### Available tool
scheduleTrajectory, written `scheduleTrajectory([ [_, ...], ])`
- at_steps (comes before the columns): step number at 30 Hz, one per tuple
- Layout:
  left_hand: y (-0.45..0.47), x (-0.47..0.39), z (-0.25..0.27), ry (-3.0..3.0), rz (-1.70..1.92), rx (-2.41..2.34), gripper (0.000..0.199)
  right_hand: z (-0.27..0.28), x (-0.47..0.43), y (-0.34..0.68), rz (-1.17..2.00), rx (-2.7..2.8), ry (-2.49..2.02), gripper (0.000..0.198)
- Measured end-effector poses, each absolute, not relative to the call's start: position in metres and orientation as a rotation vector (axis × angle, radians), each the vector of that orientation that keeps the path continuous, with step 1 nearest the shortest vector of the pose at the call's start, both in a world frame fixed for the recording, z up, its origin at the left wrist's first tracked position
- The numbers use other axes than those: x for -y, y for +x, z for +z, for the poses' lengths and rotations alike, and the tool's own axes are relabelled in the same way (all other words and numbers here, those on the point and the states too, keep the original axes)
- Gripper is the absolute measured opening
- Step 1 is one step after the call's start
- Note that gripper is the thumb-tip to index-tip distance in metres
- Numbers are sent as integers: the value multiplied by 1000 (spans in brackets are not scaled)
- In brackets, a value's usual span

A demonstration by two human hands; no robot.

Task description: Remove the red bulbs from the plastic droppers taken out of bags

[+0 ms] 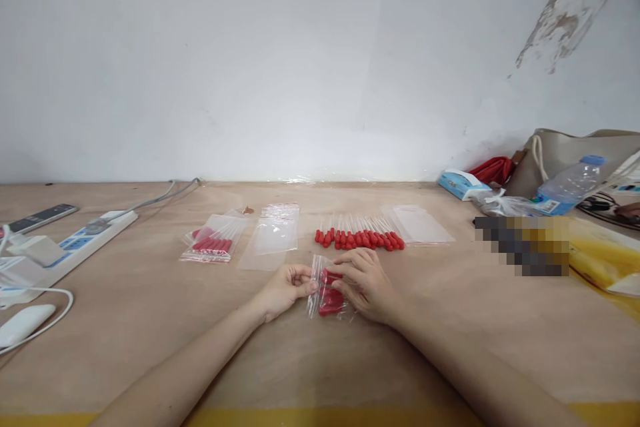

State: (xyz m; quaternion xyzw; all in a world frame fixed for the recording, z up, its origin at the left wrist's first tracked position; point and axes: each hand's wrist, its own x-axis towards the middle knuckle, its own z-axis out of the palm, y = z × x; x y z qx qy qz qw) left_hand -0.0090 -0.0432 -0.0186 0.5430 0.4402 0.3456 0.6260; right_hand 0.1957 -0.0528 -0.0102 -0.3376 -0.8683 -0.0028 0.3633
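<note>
A small clear zip-lock bag (315, 303) with red rubber-bulb pieces (330, 301) inside is held just above or on the table between my hands. My left hand (287, 290) pinches its zip edge between thumb and fingers. Curled over the bag's right side, my right hand (367, 285) has its fingers and thumb on the red bulbs and hides part of them. Beyond it lies a row of droppers (360, 239) with red bulbs toward me and clear tips pointing to the wall. Filled bags (213, 243) with red-bulbed droppers are stacked to the left.
Flat clear bags (277, 230) lie behind my left hand, and more plastic sheets or bags (423, 223) lie right of the droppers. On the left are a power strip (83, 247), cables and a phone (43, 217). A tissue pack (463, 183) and plastic bottle (573, 183) stand right.
</note>
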Motion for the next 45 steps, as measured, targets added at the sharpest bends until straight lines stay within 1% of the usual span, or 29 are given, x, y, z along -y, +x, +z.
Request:
scheduleTrajectory([
  [2, -6, 43, -18, 1283, 771, -1017, 35, -7, 51, 191, -69, 2254, -862, 24],
  [6, -4, 45, -16, 1397, 745, -1001, 29, -1, 48, 186, -230, 2412, -800, 42],
  [8, -3, 46, -14, 1431, 728, -974, 28, -1, 48, 185, -302, 2468, -776, 46],
  [12, -2, 47, -12, 1485, 684, -936, 28, -7, 45, 183, -362, 2457, -692, 35],
  [16, -1, 47, -15, 1527, 671, -967, 27, -14, 41, 182, -322, 2369, -553, 19],
  [18, -1, 46, -18, 1503, 660, -966, 28, -16, 41, 181, -285, 2329, -523, 16],
  [29, -8, 46, -10, 1322, 638, -839, 32, -19, 48, 178, -278, 2340, -570, 20],
  [35, -7, 47, -13, 1344, 691, -865, 35, -16, 54, 177, -348, 2364, -577, 17],
  [38, -5, 47, -19, 1391, 741, -953, 36, -16, 55, 178, -369, 2352, -549, 16],
  [41, -5, 48, -22, 1631, 878, -1107, 30, -15, 52, 182, -363, 2318, -537, 14],
  [45, -8, 48, -24, 2011, 1013, -1270, 12, -13, 50, 191, -238, 2301, -651, 15],
])
